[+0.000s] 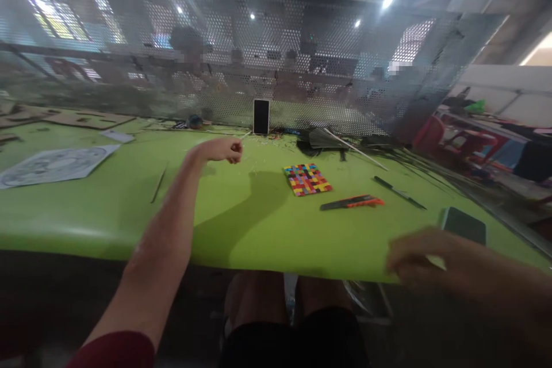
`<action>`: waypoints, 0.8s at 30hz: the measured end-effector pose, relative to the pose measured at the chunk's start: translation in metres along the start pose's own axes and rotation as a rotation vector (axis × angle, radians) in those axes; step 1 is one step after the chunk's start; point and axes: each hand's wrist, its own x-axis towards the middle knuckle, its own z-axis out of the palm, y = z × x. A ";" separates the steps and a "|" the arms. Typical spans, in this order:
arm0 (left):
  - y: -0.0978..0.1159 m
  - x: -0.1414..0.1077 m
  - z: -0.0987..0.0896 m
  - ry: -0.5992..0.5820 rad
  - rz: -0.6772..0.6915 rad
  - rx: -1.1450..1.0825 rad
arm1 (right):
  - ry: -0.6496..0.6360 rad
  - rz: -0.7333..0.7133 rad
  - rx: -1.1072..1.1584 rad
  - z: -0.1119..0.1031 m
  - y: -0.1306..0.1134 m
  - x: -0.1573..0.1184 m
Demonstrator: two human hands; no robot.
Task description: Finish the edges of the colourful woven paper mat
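My left hand (224,150) reaches over the green tabletop with its fingers curled in. What they hold, if anything, is hidden. To its right lies a small woven square (307,179) of many-coloured strips. Just in front of that square is a utility knife (351,202) with an orange and black handle. A dark, slim knife or pen-like tool (399,192) lies farther right. Near the front edge my right hand (420,256) is smeared by motion, its fingers bent. Close behind it is a dark phone-like slab (464,225).
A phone (261,117) stands upright against the perforated metal screen (276,75) at the back. Dark strips and a pale stick (356,149) lie at the back right. On the left are a printed sheet (56,164), a thin stick (158,185) and cut cardboard (88,119).
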 end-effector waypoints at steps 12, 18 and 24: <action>0.034 0.015 0.036 0.098 0.208 -0.267 | 0.001 -0.152 0.194 0.081 -0.064 0.271; 0.021 0.024 0.040 0.079 0.172 -0.092 | 0.095 -0.110 -0.080 0.090 -0.058 0.291; -0.007 0.027 0.032 0.226 -0.023 0.479 | 0.239 -0.118 0.022 0.056 -0.012 0.250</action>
